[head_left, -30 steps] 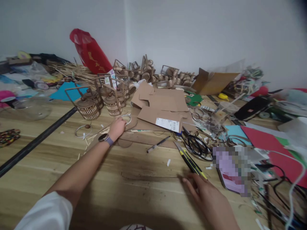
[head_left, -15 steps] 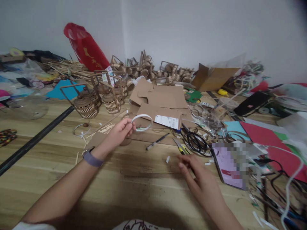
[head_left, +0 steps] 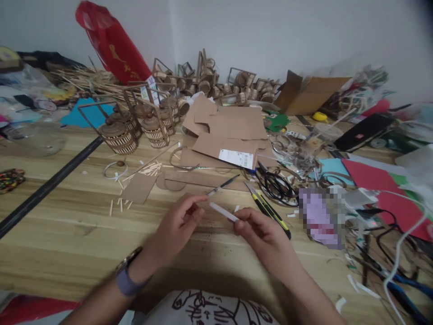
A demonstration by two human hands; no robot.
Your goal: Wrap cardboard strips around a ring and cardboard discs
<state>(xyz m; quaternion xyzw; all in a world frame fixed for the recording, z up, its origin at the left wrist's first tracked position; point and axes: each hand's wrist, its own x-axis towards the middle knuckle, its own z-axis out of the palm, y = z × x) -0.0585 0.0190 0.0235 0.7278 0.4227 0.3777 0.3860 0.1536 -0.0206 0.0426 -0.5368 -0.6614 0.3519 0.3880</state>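
My right hand pinches a narrow roll of white tape at its right end between thumb and fingertips. The roll is turned nearly edge-on and looks like a slim white bar. At its other end is my left hand, index finger stretched out and thumb a little apart; whether a fingertip touches the tape is hard to tell. Just beyond the left fingertips lies a pen. To the right of the tape rests a yellow-and-black utility knife, beside black-handled scissors.
Flattened cardboard lies ahead. Several small lidded bamboo baskets with handles stand to the left, near a loose white ring and thin sticks. A phone, cables and coloured paper crowd the right side.
The white tape roll has passed from my left hand to my right, turned from face-on to edge-on. Both hands have come together, nearer my body; the knife now shows fully.
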